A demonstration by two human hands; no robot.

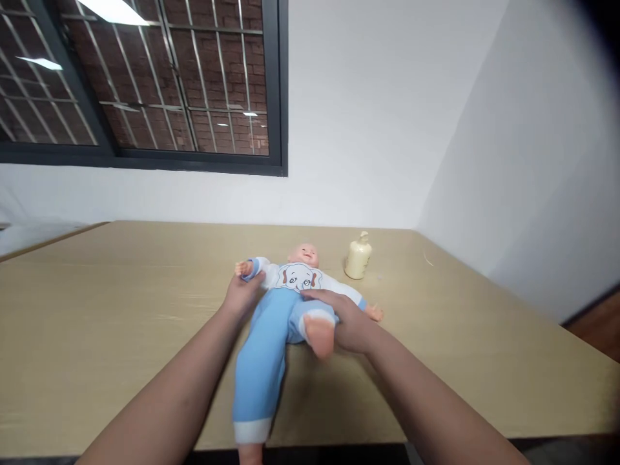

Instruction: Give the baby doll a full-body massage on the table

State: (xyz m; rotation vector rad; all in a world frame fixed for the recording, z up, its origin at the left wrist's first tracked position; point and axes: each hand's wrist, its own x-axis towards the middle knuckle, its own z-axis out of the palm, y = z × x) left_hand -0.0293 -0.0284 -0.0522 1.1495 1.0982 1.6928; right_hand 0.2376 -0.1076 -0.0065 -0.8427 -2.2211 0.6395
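Head view, forearms (169, 387) outstretched, left hand (241, 295) and right hand (351, 323) flanking doll (277, 311)

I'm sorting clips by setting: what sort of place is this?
Probably a plain indoor room, though its exact use isn't clear: white walls, a barred window and a broad tan table show it.

I get bright, diffuse light and white glare on the window (155, 84). Soft shadows mark the bench (121, 290); my upper-right corner blurs dark.
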